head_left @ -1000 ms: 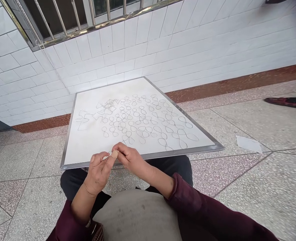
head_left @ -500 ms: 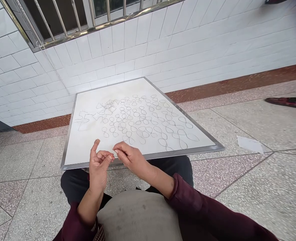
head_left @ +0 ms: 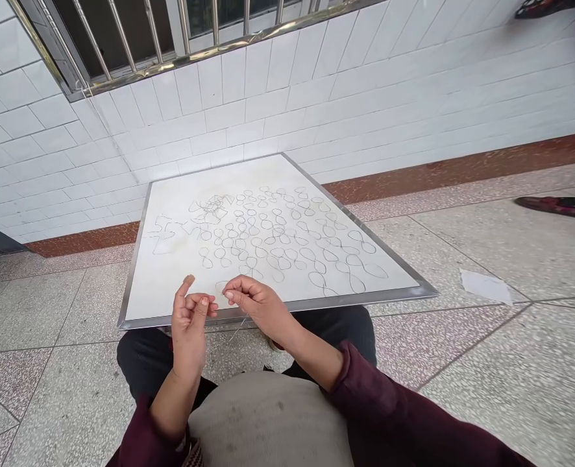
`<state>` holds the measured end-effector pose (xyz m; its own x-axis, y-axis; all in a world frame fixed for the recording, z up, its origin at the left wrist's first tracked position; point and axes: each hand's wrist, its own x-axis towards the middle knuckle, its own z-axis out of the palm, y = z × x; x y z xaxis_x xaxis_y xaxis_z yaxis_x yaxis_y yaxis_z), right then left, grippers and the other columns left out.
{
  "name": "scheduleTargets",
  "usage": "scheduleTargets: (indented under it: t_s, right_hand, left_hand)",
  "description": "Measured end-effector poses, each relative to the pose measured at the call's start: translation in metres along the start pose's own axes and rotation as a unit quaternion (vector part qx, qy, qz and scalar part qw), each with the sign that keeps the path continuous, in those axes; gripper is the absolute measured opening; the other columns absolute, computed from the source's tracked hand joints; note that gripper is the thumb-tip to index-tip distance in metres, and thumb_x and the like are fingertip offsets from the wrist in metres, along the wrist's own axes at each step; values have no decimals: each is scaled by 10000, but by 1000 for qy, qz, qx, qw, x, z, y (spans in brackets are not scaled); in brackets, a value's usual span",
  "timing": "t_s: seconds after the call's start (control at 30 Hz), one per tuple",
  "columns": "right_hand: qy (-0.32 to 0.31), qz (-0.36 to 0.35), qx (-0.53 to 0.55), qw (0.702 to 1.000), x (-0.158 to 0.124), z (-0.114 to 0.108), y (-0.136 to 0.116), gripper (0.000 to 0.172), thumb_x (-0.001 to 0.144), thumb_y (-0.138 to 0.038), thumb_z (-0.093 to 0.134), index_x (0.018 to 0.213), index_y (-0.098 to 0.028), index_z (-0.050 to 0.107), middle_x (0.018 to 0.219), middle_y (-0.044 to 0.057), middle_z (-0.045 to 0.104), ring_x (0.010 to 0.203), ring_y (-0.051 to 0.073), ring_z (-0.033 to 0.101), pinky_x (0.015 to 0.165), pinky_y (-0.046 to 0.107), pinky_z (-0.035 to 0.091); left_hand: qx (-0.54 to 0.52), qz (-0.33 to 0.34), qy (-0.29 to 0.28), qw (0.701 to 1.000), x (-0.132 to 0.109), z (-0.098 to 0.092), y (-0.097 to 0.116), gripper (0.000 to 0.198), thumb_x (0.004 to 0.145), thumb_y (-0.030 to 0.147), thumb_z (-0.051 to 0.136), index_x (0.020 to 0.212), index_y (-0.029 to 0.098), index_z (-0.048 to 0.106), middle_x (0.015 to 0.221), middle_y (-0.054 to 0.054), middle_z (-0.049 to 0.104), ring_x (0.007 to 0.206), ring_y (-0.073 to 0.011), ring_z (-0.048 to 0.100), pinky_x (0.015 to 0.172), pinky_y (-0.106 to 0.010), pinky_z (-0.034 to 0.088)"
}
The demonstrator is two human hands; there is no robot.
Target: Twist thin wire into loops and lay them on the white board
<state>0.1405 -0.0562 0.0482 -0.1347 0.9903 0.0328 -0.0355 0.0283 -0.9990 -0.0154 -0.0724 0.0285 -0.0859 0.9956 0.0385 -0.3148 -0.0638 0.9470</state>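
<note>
Over the table's near edge, my right hand [head_left: 263, 310] pinches a thin wire [head_left: 237, 329] between thumb and fingertips; one end slants down below the hand, and a faint curve shows above the fingertips. Just left of it, my left hand [head_left: 190, 324] is closed, thumb pressed to curled fingers and one finger raised. Whatever its pinch holds is too fine to make out. The fingertips of both hands are slightly apart. Beyond them, many wires bent into figure-eight loops [head_left: 278, 232] lie on the white tabletop [head_left: 151, 288].
A tangled pile of wire [head_left: 215, 206] and some angular bent wires [head_left: 163, 233] lie on the table's left half. A metal edge strip [head_left: 317, 303] borders the table. Behind stands a tiled wall [head_left: 248, 107] with a barred window. White paper [head_left: 486, 286] and a person's shoe [head_left: 555, 207] are at right.
My fingertips have moved a little apart. A wire end now shows below my right hand, where none was visible before. The view has shifted slightly.
</note>
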Motion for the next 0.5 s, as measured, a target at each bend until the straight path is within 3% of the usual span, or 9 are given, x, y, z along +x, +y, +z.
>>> scheduleTargets:
  t_s: [0.1,0.23,0.5]
  right_hand:
    - [62,2,50,997,2,2,3,233,830,-437,625,826,-205,600,704,-15,556,589,116,435,581,263,391]
    - [109,-7,100,989,6,4,7,273,811,-464,643,835,-200,579,711,-15,549,587,112,429,585,260,391]
    - [117,-3,118,986,6,10,10,257,801,-452,657,848,-205,604,724,-14,553,596,114,454,595,267,419]
  left_hand:
    - [-9,-55,14,998,-3,-10,-17,588,811,293,730,1343,213,492,880,-12,693,767,-117,625,744,-259,468]
    - [-33,-138,-48,989,-15,-9,-34,633,724,256,806,1301,207,550,893,-30,738,799,-139,657,814,-289,468]
    - [-119,-95,12,988,-17,8,-29,463,799,318,744,1230,214,607,910,-41,733,909,-157,669,857,-302,467]
